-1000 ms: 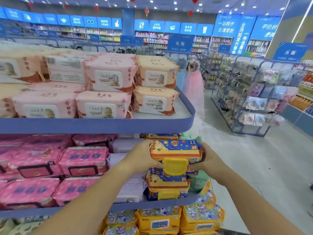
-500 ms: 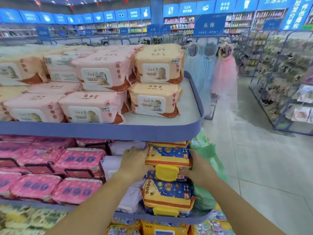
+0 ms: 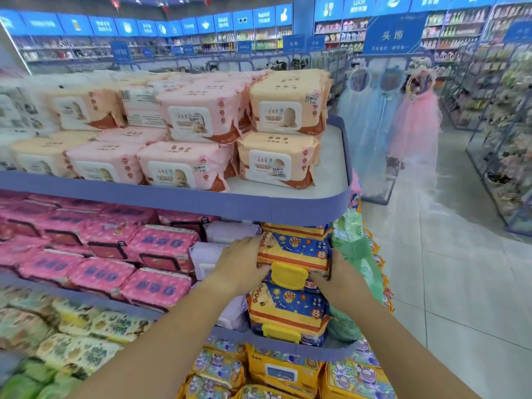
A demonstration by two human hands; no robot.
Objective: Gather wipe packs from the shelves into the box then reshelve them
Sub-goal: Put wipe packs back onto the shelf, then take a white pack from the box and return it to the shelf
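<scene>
Head view: at lower centre of the frame both hands grip one wipe pack (image 3: 293, 250), blue, orange and yellow with small cartoon prints and a yellow flip lid (image 3: 288, 275) on its near face. The left hand (image 3: 241, 263) curls round its left end and the right hand (image 3: 336, 279) clasps its right end. The pack sits over a matching pack (image 3: 288, 309) on the middle shelf (image 3: 273, 343), under the rim of the upper shelf (image 3: 172, 200); its print is too blurred to read.

On the upper shelf, pale pink packs (image 3: 178, 168) and peach packs (image 3: 279, 161) carry a baby's picture, a price sticker that seems to read "3.00", and "80" at a corner. To the left on the middle shelf lie magenta packs (image 3: 161, 246), with lavender packs (image 3: 230, 232) just beside the left hand and green packs (image 3: 355, 249) by the right one.

The room is a shop. A blue sign (image 3: 393, 35) at upper right reads "头饰", and a panel (image 3: 359, 4) above says "LOOK". Pink and blue raincoats (image 3: 414, 122) hang beyond the shelf end, over a pale tiled floor (image 3: 460, 283).
</scene>
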